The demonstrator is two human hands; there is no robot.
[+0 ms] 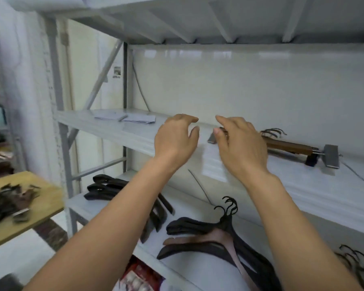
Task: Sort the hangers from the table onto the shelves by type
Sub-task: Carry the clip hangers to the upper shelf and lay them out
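Both hands hover at the middle shelf point(114, 128): left hand point(177, 139) loose and empty, right hand point(240, 145) relaxed, fingers spread over the wooden clip hangers point(288, 147).

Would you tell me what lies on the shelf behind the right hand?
Wooden clip hangers with metal clips lie there. The right hand covers their left part, so their count is unclear.
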